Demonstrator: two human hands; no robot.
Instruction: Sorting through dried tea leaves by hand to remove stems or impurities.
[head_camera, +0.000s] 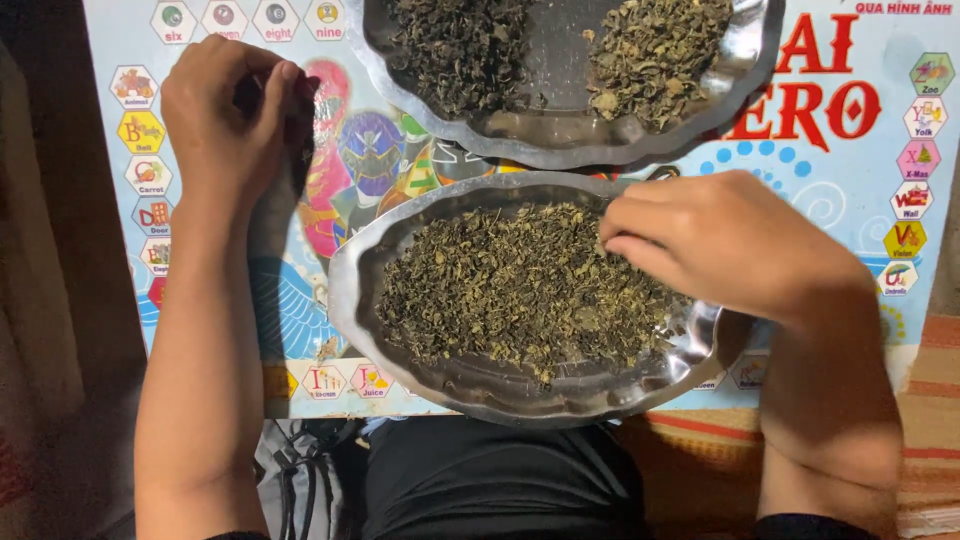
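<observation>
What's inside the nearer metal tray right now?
The nearer tray holds spread dried green leaves. The right hand covers the tray's right part, so what lies there is hidden.

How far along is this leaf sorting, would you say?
Some looks done: the far metal tray already holds two separate heaps of dried leaves, a darker one and a paler one. In hand: the right hand picks at the leaves in the near tray, while the left hand is closed off to the side. Left: the near tray's layer of leaves looks largely unsorted.
</observation>
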